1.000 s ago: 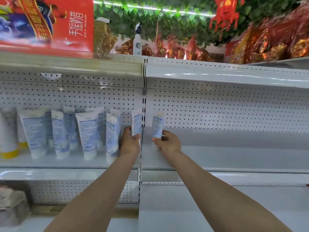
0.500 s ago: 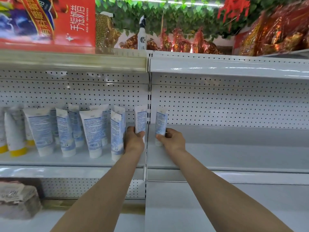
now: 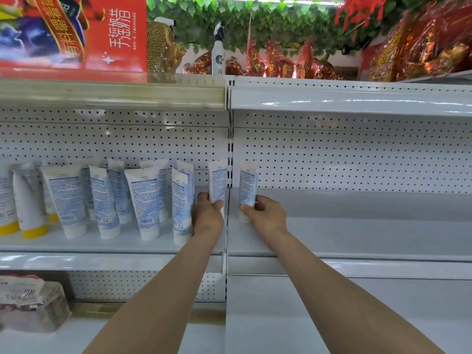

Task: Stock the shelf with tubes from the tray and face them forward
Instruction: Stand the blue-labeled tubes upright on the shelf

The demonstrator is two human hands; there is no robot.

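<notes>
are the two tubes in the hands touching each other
Apart. In the head view the left hand holds one tube left of the shelf upright, the right hand holds the other tube right of it, with a clear gap.

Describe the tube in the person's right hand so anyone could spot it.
Find the slotted upright post splitting the white pegboard shelving in two. Right of it, on the white metal shelf, a white plastic tube with blue print stands cap down in the right hand. It is the only tube on that side; the other tubes are left of the post.
</notes>
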